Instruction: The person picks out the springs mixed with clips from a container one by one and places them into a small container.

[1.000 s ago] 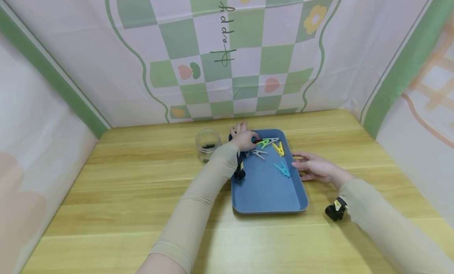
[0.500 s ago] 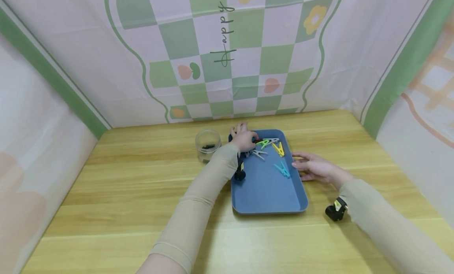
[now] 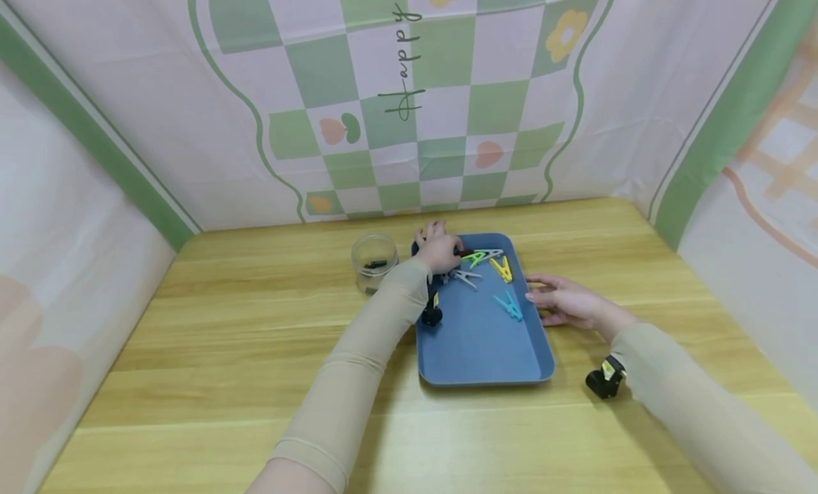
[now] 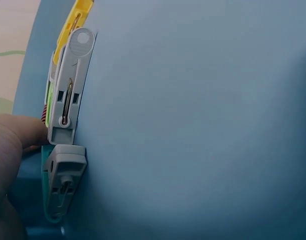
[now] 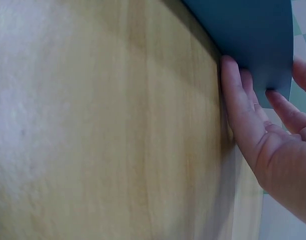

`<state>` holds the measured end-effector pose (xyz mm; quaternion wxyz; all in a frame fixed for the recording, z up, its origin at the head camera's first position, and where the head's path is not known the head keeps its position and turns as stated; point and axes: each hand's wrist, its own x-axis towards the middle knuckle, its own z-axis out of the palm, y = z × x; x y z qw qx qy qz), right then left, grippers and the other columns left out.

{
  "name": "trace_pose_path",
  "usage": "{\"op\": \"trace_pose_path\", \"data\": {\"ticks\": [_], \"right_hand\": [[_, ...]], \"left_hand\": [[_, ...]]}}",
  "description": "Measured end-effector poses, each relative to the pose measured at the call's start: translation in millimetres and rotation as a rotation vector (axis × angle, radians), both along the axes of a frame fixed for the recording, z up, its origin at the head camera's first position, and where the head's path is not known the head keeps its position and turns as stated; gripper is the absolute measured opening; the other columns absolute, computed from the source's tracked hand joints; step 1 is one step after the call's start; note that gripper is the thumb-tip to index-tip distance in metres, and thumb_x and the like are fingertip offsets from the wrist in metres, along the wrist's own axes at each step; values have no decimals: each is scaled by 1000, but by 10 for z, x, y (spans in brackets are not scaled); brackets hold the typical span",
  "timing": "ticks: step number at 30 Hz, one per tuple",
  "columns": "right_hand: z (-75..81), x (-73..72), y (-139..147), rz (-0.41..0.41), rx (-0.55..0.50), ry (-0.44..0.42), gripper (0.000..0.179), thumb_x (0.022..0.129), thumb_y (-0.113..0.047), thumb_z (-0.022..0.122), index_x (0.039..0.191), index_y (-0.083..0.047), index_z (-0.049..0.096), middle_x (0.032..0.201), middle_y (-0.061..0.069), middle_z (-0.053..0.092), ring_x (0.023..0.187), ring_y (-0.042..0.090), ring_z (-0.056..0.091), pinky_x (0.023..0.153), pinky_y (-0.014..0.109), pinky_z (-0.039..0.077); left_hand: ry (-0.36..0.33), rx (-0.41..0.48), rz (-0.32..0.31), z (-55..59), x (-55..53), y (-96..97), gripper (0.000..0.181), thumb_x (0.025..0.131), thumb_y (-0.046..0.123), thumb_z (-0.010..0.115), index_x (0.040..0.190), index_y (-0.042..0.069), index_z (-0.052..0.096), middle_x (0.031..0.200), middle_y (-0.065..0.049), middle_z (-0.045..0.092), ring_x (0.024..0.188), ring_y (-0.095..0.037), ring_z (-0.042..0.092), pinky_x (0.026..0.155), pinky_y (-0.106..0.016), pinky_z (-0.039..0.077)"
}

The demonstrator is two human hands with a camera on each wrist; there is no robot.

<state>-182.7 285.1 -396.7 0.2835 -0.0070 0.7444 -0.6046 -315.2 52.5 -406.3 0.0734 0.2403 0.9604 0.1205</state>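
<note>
My left hand [image 3: 439, 253] reaches into the far left part of a blue tray [image 3: 486, 363], over a cluster of clothespins. A dark red clothespin [image 3: 466, 253] shows beside its thumb, and I cannot tell whether it is pinched. In the left wrist view, one digit [image 4: 28, 129] comes right up to a grey clothespin [image 4: 68, 90]; another grey clothespin [image 4: 66, 172] and a teal clothespin [image 4: 45, 195] lie just below. My right hand [image 3: 569, 300] rests at the tray's right side, fingertips [image 5: 230, 67] against the outer wall.
A green clothespin [image 3: 474, 259], a yellow clothespin [image 3: 501, 269] and a light blue clothespin [image 3: 509, 306] lie inside the tray. Left of it stands a clear round jar [image 3: 375, 249] with small dark pieces inside. A patterned cloth [image 3: 441, 125] hangs behind the wooden table [image 3: 255, 324].
The left hand's thumb side has shifted very slightly leftward beside the dark red clothespin. The right hand, tray, jar and other clothespins keep their places.
</note>
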Motion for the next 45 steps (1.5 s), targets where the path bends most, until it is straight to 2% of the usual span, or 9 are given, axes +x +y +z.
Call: {"op": "trace_pose_path", "data": {"ticks": [17,28,37,45], "right_hand": [[6,7,-5,6,9,9,71,99,-17,46,149,3,0,144,36,23,101,11,59,98,46,45],[0,-4,-3,5,11,4,71,99,-17,46,150,3,1,144,36,25,99,10,61,96,44,47],[5,-12,-3,13,9,0,71,99,-17,46,150,3,0,145,36,22,98,9,61,96,44,47],[-3,-22,-3,13,6,-8,71,99,-17,46,150,2,0,145,36,21,98,9,61,94,43,48]], "left_hand": [[46,84,-10,24,-17,-25,20,94,24,55,108,21,70,155,-10,23,143,-30,11,111,-57,10],[20,135,-2,108,25,-37,20,94,26,57,108,21,70,157,-9,19,143,-29,11,111,-55,11],[29,176,-7,145,17,-42,20,92,26,58,107,22,71,157,-8,21,143,-30,12,109,-54,13],[42,182,-12,223,80,-63,20,93,28,58,108,23,70,157,-6,20,143,-29,12,109,-55,15]]}}
